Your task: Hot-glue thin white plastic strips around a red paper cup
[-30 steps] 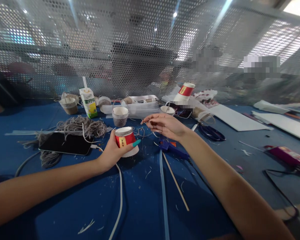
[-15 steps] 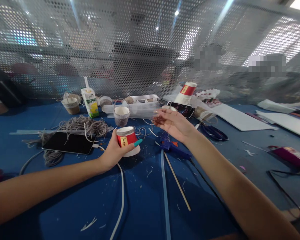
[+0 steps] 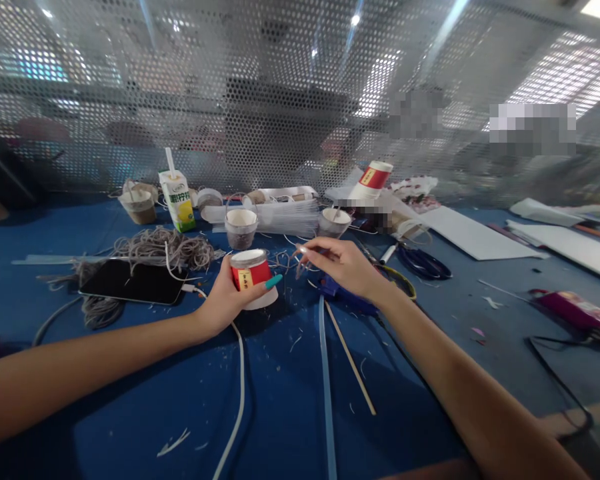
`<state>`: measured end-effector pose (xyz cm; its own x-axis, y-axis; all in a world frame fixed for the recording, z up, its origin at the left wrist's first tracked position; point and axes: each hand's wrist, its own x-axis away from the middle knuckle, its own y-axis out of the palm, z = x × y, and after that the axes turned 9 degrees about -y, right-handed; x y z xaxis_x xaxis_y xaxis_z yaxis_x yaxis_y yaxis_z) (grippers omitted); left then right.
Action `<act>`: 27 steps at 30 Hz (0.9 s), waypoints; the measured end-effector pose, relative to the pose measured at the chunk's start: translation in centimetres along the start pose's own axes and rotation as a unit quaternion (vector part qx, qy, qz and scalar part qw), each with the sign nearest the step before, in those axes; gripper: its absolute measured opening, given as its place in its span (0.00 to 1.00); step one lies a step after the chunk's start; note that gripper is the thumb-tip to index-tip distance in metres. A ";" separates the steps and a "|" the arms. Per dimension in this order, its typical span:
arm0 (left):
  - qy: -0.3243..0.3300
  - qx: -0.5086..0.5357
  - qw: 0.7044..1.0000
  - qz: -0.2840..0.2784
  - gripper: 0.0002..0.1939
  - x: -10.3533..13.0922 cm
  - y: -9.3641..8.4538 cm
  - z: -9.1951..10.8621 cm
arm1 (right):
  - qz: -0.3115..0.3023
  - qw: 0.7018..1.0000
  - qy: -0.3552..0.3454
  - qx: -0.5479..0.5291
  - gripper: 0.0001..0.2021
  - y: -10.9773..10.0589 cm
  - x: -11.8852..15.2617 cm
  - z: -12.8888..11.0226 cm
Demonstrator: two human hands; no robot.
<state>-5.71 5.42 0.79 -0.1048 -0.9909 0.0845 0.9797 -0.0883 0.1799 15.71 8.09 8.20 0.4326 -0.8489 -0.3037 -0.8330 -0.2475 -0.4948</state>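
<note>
My left hand (image 3: 225, 297) is wrapped round a red and white paper cup (image 3: 253, 275) with grey string wound about its rim. The cup is upright, slightly tilted. To its right, my right hand (image 3: 335, 261) hangs over the blue glue gun (image 3: 343, 293), fingers bent and close together; whether anything thin is between the fingertips is too small to tell. Tangled grey string (image 3: 280, 260) lies between the hands. Behind them stand two small cups with string handles, a left one (image 3: 241, 228) and a right one (image 3: 334, 222).
A phone (image 3: 135, 281) with a white cable and a heap of grey yarn (image 3: 165, 248) lie left. A drink carton (image 3: 177, 200) stands behind. Scissors (image 3: 423, 261), white boards (image 3: 480, 233) and stacked cups (image 3: 374, 179) are right. A wooden stick (image 3: 350, 357) lies in front.
My right hand has come down and slightly left, nearer the table and the cup, and its fingers have bent. My left hand still holds the cup. The right small cup is now more visible.
</note>
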 end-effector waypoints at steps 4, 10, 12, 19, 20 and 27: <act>0.007 -0.001 1.000 -0.001 0.30 -0.1 -0.1 -0.2 | -0.087 0.994 -0.036 0.051 0.14 0.1 0.3 0.5; 0.009 0.012 1.000 -0.003 0.29 -0.1 -0.1 -0.4 | -0.131 0.971 -0.081 0.181 0.16 -0.2 0.3 0.7; 0.008 0.012 1.000 -0.006 0.29 -0.2 -0.1 -0.4 | -0.130 0.960 -0.111 0.223 0.15 -0.2 0.3 0.8; 0.000 0.008 1.000 -0.002 0.29 -0.1 -0.1 -0.2 | -0.167 0.958 -0.101 0.208 0.24 -0.3 0.4 1.8; -0.001 0.008 1.000 -0.001 0.29 0.0 0.0 -0.2 | -0.179 0.956 -0.091 0.213 0.26 -0.2 0.5 1.9; 0.000 0.007 1.000 0.002 0.29 0.1 0.1 0.1 | -0.147 0.956 -0.070 0.243 0.26 1.3 0.2 3.2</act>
<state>-5.64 5.36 0.94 -0.1008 -0.9913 0.0849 0.9775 -0.0828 0.1939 15.87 9.08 4.89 0.6937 -0.6970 -0.1815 -0.4244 -0.1919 -0.8849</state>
